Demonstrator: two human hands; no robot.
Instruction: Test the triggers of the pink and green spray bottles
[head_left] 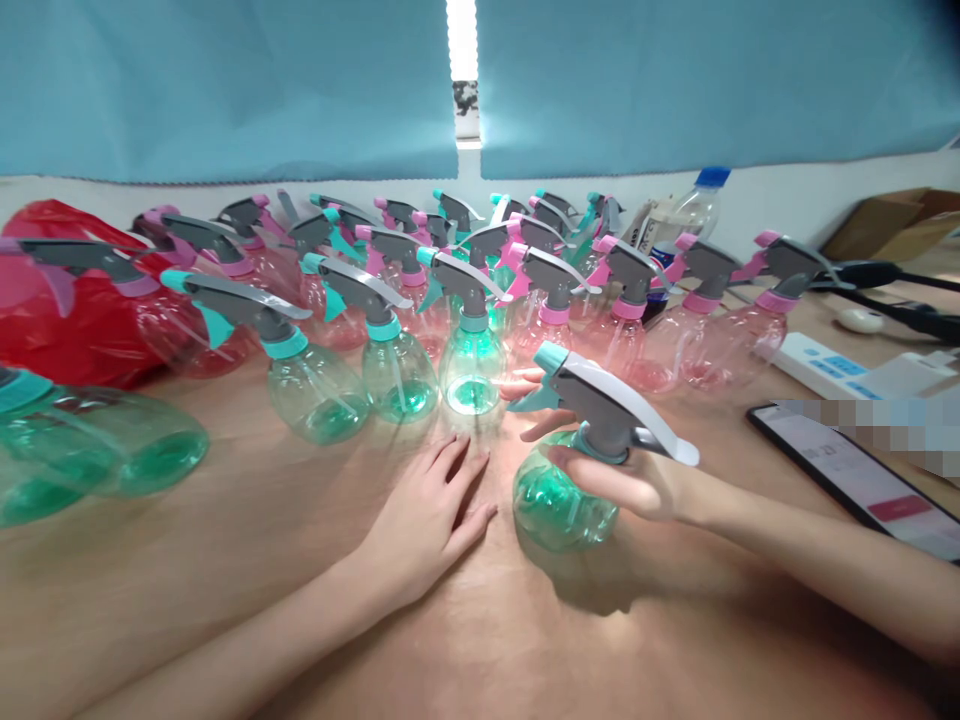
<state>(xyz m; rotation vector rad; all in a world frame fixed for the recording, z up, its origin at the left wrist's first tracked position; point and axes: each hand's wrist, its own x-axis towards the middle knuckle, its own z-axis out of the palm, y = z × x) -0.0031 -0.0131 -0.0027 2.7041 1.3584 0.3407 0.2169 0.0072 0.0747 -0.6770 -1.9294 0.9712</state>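
Upright on the table, a green spray bottle [559, 500] with a grey and teal trigger head stands nearest to me, right of centre. My right hand [615, 470] is wrapped round its neck, the thumb in front and the other fingers partly hidden behind the trigger head. Flat on the wooden table [315, 600] to the left of that bottle lies my left hand [439, 500], fingers apart and holding nothing. Just beyond my left hand is a teal-topped green bottle [472, 370], with another green bottle [400, 375] to its left.
Several pink and green spray bottles stand in rows behind. A red plastic bag [67, 330] is at the left. On the right are a phone [847, 470], a white power strip [832, 365], black cables [900, 310] and a cardboard box [885, 225]. A blue-capped bottle [697, 215] stands at the back.
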